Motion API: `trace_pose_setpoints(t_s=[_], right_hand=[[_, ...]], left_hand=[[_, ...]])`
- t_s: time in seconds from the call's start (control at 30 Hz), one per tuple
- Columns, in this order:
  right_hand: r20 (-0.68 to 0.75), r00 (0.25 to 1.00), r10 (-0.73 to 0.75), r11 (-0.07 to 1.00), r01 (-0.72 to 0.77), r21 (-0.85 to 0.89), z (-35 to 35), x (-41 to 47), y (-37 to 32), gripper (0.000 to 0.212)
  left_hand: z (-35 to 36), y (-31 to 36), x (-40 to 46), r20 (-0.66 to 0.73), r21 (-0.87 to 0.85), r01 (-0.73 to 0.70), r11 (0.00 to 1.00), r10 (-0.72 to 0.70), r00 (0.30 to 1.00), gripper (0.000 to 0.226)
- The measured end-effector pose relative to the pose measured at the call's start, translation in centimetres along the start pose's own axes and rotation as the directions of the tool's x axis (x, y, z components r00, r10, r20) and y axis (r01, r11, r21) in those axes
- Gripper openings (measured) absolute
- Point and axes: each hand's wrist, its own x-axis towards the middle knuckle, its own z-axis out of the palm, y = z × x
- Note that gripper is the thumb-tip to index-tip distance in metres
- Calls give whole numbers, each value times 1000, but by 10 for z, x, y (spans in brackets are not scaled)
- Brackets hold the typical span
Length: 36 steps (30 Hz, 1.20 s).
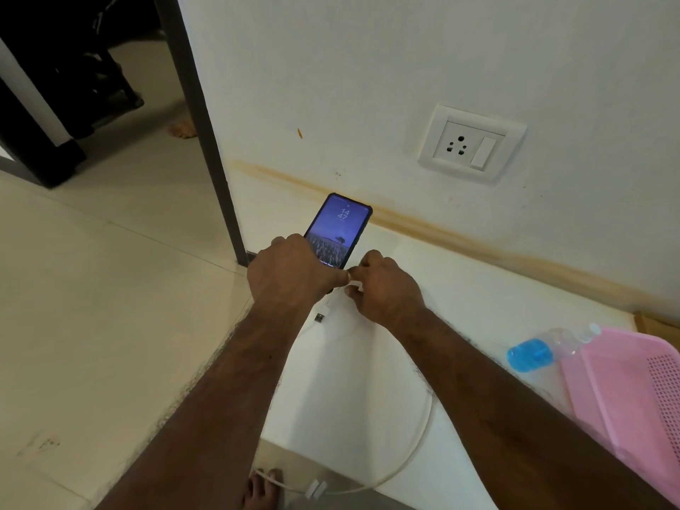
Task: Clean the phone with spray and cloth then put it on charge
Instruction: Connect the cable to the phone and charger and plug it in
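Note:
A dark-cased phone (338,226) with its lock screen lit is held tilted above the white counter (478,288), near the wall. My left hand (290,274) grips its lower end. My right hand (386,288) pinches the white charging cable's small plug (355,287) right at the phone's bottom edge; whether the plug is inserted is hidden by my fingers. The white cable (423,428) loops over the counter and off its front edge. Its USB end (321,317) lies loose on the counter. A spray bottle with blue liquid (533,355) lies at the right. No cloth is visible.
A white wall socket with switch (473,143) sits above the counter, nothing plugged in. A pink perforated tray (633,392) rests at the right counter edge beside the bottle. A dark door frame (206,134) stands left; my bare foot (263,491) is on the tiled floor.

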Motion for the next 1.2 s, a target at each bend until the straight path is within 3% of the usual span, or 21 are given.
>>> trace_pose_setpoints(t_s=[0.17,0.3,0.43,0.67,1.03,1.13,1.2], right_hand=[[-28,1000,8,995,-11,-100,-12,-11,9,18],[-74,986,147,981,-155,-115,-43,-30,29,20],[-223,940,258,952,-287,-110,-90,-55,48,16],[-334,860,386,918,-395,43,-140,-85,65,11],[-354,797,489,869,-408,281,-123,-124,61,10],[-356,781,513,851,-409,331,-119,-130,62,9],[-356,780,515,847,-400,350,-116,-133,63,8]], left_hand=[[-1,1,-1,9,-38,4,999,-4,1000,65],[1,3,-4,65,-49,18,999,-15,998,64],[8,8,-12,120,-71,29,997,-21,993,64],[22,33,-38,139,-52,-22,998,29,990,62],[57,57,-71,104,80,-126,989,118,988,66],[63,54,-74,68,186,-166,968,156,985,74],[66,52,-76,81,167,-161,973,150,985,78]])
